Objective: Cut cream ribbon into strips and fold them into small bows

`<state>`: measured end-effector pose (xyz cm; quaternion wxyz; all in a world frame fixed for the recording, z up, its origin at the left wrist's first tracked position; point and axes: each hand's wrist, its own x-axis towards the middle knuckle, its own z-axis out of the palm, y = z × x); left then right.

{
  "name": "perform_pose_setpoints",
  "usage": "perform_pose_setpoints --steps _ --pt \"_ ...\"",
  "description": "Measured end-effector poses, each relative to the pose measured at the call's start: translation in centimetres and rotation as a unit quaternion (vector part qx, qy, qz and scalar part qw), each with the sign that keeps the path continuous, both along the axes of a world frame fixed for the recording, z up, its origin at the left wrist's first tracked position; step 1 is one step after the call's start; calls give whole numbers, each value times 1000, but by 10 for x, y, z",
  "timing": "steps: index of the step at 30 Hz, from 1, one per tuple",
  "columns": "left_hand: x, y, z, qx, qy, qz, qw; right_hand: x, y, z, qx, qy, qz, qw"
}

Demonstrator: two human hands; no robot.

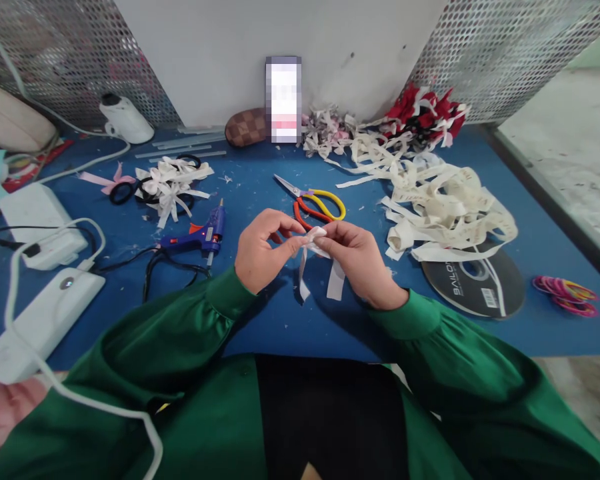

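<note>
Between my two hands is a white ribbon bow (pixel 314 235), its two tails hanging down over the blue table. My left hand (pixel 267 248) pinches the bow's left side with thumb and forefinger. On the other side, my right hand (pixel 357 257) grips the right loop between thumb and fingers. Part of the bow is hidden by the fingertips. Just beyond the hands lie scissors (pixel 320 205) with one yellow and one red handle, blades apart. A blue glue gun (pixel 200 233) rests left of my left hand.
Finished white bows (pixel 173 183) and a pink bow (pixel 115 180) lie at left. Loose cream ribbon (pixel 450 207) is heaped at right beside a black spool (pixel 473 280) and hair ties (pixel 565 293). A phone (pixel 283 100) stands at the back. White power strips (pixel 43 327) and cables occupy the left.
</note>
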<state>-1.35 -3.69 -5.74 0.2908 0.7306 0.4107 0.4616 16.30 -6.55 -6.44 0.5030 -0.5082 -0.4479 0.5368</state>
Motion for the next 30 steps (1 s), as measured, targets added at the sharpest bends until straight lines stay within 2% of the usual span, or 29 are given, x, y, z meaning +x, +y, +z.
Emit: perform_pose_setpoints --steps 6,13,20,26,30 --pt "1 -5 3 13 8 -4 1000 -1 -3 -1 56 -115 14 992" --pt "-1 -3 3 -67 11 -27 997 -2 -5 2 103 -171 12 980" --pt "1 -1 0 -242 -92 3 966 -1 -4 4 76 -108 3 991" --pt "3 -3 -1 -282 -114 -1 953 0 -4 4 -25 4 22 999" --pt "-1 -5 -1 -301 -127 -16 945 -1 -6 6 -39 23 21 999"
